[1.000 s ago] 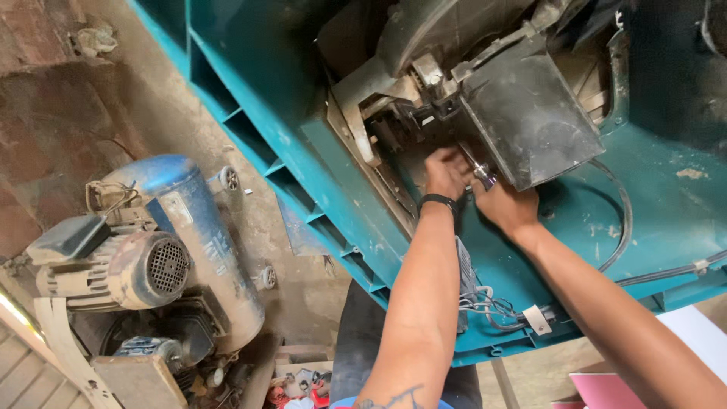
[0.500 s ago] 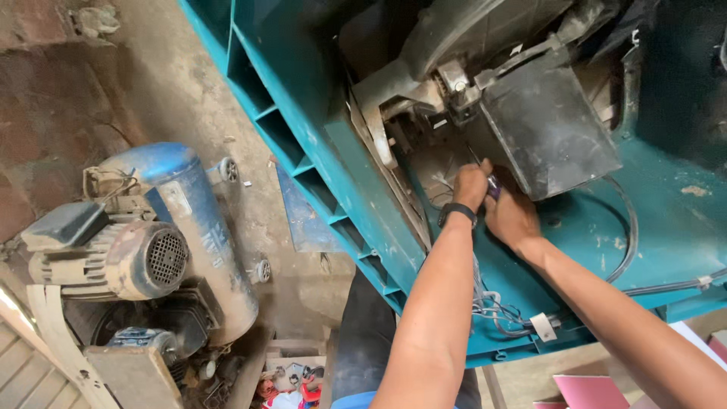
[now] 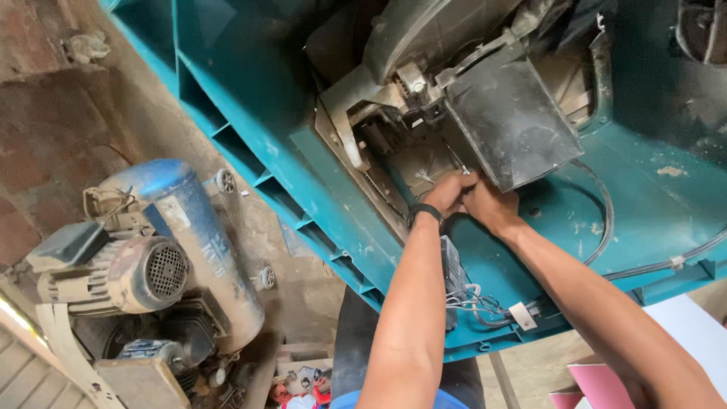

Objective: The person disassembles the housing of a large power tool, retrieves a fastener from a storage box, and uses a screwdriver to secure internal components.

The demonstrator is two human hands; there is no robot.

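**Both hands crowd the same spot under the dark housing**

The view swings a little from 1 second ago, and the 2 hands sit higher and more central now, but their target stays the same. The left hand [image 3: 447,193], with a black band at the wrist, presses in beside the right hand [image 3: 491,204], the 2 touching at the lower left corner of the dark housing [image 3: 513,121]. A thin metal tool [image 3: 457,160] pokes up from between them; which hand pinches it, the picture does not settle. Both hands look curled, fingers bunched around something small, not loose or flat. So the judgement is that fine work at that 1 point carries on, with no sign of a finished step.

Below the wrists a bundle of wires [image 3: 473,303] hangs off the edge of the teal machine frame [image 3: 303,174]. A black cable [image 3: 598,204] loops across the teal surface to the right. Down on the floor to the left stands a blue air compressor [image 3: 174,227], well apart from the hands.
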